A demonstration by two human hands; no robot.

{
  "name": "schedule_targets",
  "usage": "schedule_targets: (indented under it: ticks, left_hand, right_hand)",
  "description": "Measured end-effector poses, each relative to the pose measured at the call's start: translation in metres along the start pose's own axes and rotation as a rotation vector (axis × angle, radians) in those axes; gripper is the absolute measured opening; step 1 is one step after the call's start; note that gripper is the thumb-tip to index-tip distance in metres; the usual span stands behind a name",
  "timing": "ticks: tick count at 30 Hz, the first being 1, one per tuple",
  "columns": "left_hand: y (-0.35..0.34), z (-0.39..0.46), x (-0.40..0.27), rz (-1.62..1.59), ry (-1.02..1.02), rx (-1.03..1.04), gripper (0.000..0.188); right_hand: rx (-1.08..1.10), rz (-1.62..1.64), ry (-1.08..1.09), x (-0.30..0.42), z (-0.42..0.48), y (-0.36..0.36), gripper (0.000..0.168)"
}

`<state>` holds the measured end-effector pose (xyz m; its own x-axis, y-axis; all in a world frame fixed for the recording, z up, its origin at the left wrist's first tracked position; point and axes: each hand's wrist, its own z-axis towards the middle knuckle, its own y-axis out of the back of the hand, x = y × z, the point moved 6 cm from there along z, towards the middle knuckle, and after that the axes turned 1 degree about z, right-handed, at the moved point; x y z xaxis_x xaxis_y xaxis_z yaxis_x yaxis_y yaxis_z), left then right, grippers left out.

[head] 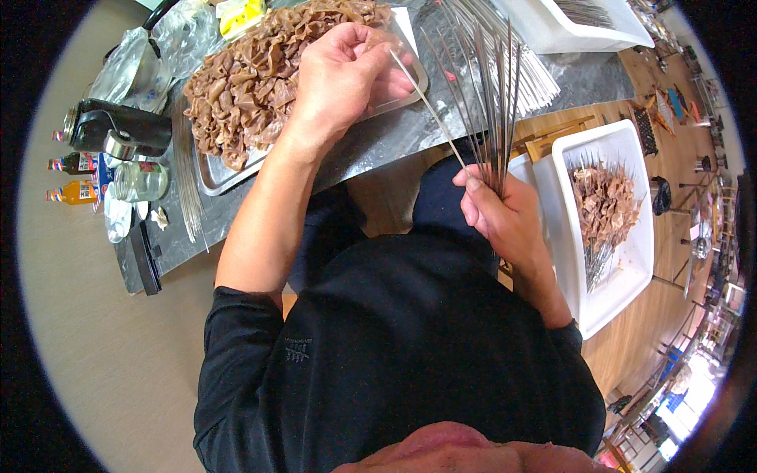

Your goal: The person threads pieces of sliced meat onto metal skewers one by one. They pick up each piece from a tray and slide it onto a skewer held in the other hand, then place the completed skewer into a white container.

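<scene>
My left hand (343,80) pinches a thin, translucent brown food slice (387,44) between thumb and fingers over the right end of a metal tray (219,183). The tray is heaped with brown, folded food slices (248,100); I cannot tell their exact kind. My right hand (502,207) grips several thin metal skewers (494,112) with their shafts pointing away from me. One paler skewer (434,115) slants from my right thumb to the slice at my left thumb. Whether its tip pierces the slice is hidden.
Loose skewers (532,80) lie behind my right hand, near a white bin (568,35) with more. To the right, another white bin (641,248) holds loaded skewers (609,204). More skewers (186,177), a glass jar (141,181), black flask (130,127) and bottles (77,192) stand or lie left.
</scene>
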<state>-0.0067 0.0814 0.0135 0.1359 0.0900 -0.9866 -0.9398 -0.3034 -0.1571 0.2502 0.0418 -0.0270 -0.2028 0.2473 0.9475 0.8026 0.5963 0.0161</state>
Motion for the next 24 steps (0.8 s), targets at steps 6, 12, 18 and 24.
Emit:
schedule_targets:
  ticks: [6,12,18,24]
  left_hand:
    - [-0.005,-0.009,-0.008,0.04,-0.01,0.011,0.018]
    - [-0.003,-0.011,-0.007,0.131,0.007,-0.026,0.016]
    - [-0.009,-0.014,-0.008,0.063,0.032,-0.008,0.017]
    - [-0.014,-0.017,0.005,0.095,0.114,0.05,0.018]
  right_hand:
    - [-0.039,0.012,0.049,-0.009,0.003,0.002,0.02]
    - [-0.068,-0.006,0.041,-0.011,0.003,0.006,0.019]
    - [-0.082,0.011,0.035,-0.014,0.003,0.007,0.02]
    - [-0.088,-0.105,0.063,-0.004,0.007,0.006,0.023]
